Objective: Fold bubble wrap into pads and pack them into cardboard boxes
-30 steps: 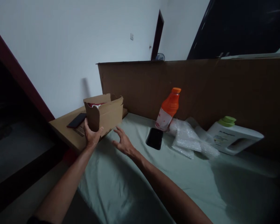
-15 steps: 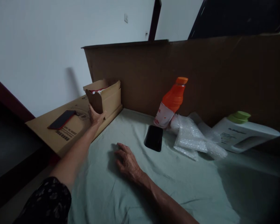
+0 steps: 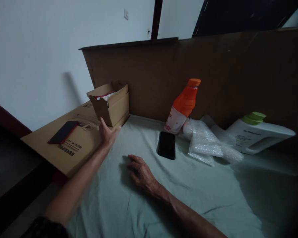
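My left hand [image 3: 107,133] is just in front of a small open cardboard box [image 3: 118,107], thumb and fingers apart and nothing held. Whether a fingertip still touches the box is hard to tell. Something red and white [image 3: 105,96] shows inside the box, which stands on a larger flat carton [image 3: 89,145]. My right hand [image 3: 142,173] hovers low over or rests on the pale green cloth [image 3: 119,185], its fingers loosely bent and apart, empty. A black phone [image 3: 167,145] lies face up to the right of it.
A dark red-edged phone-like slab [image 3: 64,132] lies on the flat carton. Behind the phone leans an orange-capped bottle [image 3: 182,107], with bubble wrap [image 3: 206,142] beside it. A white jug [image 3: 253,137] with a green cap lies further right. A tall cardboard panel [image 3: 149,76] borders the back.
My left hand has drawn back from the front of the small box, toward me and slightly right. The right hand stays in much the same place. The view has shifted a little.
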`<state>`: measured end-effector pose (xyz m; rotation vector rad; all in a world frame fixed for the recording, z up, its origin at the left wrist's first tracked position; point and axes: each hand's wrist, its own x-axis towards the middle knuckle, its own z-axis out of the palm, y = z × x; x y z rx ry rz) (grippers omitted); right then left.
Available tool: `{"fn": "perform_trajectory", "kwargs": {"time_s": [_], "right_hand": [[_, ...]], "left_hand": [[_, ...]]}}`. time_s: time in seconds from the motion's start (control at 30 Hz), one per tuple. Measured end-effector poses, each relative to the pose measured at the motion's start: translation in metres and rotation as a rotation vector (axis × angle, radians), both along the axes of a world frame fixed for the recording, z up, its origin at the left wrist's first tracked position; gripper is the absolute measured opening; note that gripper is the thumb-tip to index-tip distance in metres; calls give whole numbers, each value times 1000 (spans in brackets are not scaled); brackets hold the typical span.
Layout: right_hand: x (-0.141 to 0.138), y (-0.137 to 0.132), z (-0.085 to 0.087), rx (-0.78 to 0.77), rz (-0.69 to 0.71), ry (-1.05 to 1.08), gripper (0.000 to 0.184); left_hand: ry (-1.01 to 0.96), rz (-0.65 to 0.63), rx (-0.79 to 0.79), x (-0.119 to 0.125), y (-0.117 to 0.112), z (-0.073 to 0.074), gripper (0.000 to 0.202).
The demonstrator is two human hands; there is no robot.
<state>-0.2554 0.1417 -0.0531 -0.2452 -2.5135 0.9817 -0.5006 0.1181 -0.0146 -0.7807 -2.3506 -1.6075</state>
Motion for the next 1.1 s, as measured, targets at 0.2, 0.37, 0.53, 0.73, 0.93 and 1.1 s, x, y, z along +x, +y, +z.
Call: {"fn": "perform_trajectory", "kwargs": {"time_s": [0.2, 0.37, 0.53, 0.73, 0.93, 1.1], "right_hand": [[-6, -2, 7, 63, 28, 49, 35], [-12, -9, 11, 150, 13, 36, 38], [-14, -16, 11, 284, 9, -43, 32], [5, -36, 5, 452, 33, -128, 40], [71, -62, 6, 540, 78, -108, 56], [146, -95, 14, 597, 115, -79, 55]], "left_hand": [[133, -458, -145, 97, -54, -48, 76], [61, -538, -239, 118, -74, -55, 58], [136, -490, -255, 119, -73, -55, 59], [198, -465, -274, 119, -74, -59, 59], [283, -432, -344, 119, -75, -58, 58], [370, -423, -382, 138, -81, -52, 57]]}}
